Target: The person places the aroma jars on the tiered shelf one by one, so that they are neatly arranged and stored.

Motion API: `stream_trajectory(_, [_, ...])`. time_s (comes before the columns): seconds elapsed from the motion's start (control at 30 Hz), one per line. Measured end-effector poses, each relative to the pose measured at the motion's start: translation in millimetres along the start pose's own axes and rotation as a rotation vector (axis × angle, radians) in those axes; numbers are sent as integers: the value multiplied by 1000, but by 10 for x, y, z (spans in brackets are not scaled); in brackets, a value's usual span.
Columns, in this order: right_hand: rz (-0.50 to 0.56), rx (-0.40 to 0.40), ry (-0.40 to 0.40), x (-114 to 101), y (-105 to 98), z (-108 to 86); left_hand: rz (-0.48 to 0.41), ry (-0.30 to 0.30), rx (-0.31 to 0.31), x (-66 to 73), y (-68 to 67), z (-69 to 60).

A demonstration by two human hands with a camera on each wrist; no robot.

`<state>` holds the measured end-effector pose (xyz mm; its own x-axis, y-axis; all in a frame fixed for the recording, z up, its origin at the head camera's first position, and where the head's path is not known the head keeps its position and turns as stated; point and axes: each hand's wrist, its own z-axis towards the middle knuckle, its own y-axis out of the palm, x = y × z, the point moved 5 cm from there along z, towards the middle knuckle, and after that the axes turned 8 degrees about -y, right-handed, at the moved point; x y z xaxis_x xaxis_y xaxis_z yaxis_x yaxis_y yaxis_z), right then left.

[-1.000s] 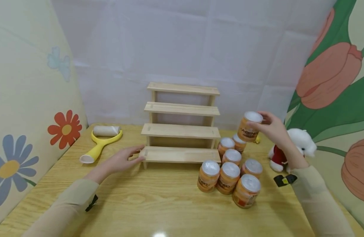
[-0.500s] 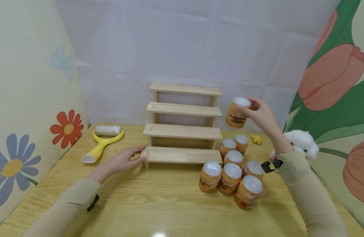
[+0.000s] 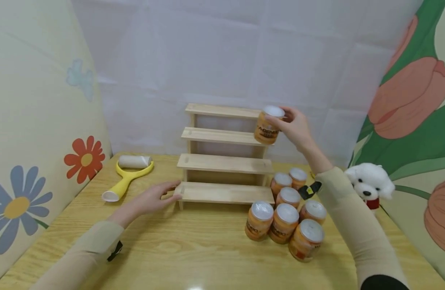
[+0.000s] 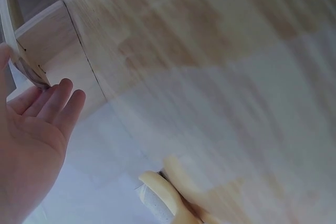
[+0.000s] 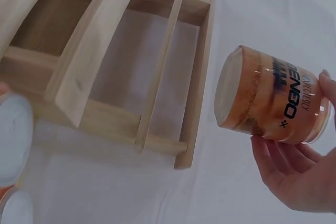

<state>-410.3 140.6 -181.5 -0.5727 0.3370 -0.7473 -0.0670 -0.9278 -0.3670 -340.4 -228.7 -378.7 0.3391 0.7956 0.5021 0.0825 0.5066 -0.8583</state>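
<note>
My right hand point(image 3: 294, 127) holds a round jar point(image 3: 267, 128) with an orange label and silvery-white lid, upright in the air. In the head view the jar overlaps the right ends of the upper steps of a wooden stepped shelf point(image 3: 226, 163). The right wrist view shows thumb and fingers around the jar point(image 5: 275, 95), apart from the shelf point(image 5: 97, 45). At the lowest step's left end, my left hand point(image 3: 150, 201) has thumb and fingertips on either side of the board point(image 4: 34, 69). Several similar jars point(image 3: 284, 223) stand grouped at the shelf's right front.
On the table's left lies a yellow Y-shaped handle point(image 3: 122, 183) with a pale roll point(image 3: 134, 162). A white plush dog point(image 3: 369, 183) sits at the right, behind my forearm. A white cloth point(image 3: 208, 52) hangs behind the shelf.
My right hand has carried the jar up and left, from above the grouped jars to the upper steps' right end. The left hand stays at the lowest step.
</note>
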Motion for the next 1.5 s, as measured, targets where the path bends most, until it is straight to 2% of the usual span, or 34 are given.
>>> stream_trajectory(0.57, [51, 21, -56, -220, 537, 391, 7, 30, 14, 64, 13, -79])
stream_trajectory(0.93, [42, 96, -53, -144, 699, 652, -1, 85, 31, 137, 115, -83])
stream_trajectory(1.23, [63, 112, -92, -68, 914, 865, -13, 75, 28, 153, 107, -110])
stream_trajectory(1.37, [23, 107, -106, -34, 1039, 900, -12, 56, 18, 147, 117, -140])
stream_trajectory(1.5, [-28, 135, -103, -14, 1091, 902, -14, 36, 8, 152, 126, -157])
